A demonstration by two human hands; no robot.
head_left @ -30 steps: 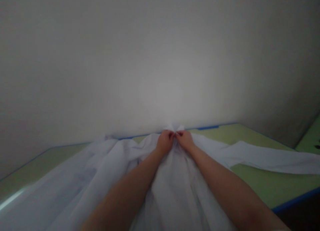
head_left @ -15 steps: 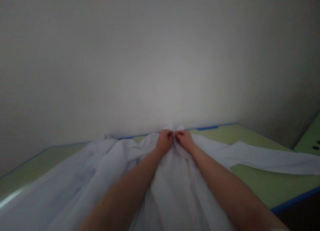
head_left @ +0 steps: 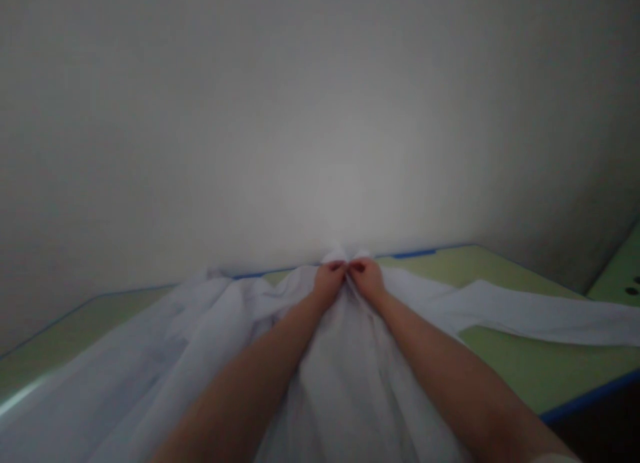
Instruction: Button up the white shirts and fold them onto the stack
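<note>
1. Pinching one white cloth [head_left: 150, 363] at its far bunched edge are two hands, the left hand [head_left: 329, 283] and the right hand [head_left: 369, 279], with fingertips close together.
2. The white cloth lies spread over one green bench [head_left: 530, 369].

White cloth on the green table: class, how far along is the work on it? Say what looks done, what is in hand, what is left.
Done: the white cloth lies spread over the table. In hand: the left hand and right hand pinch a gathered tuft at its far edge, by the wall. Left, probably: the cloth is rumpled, nothing folded.
</note>
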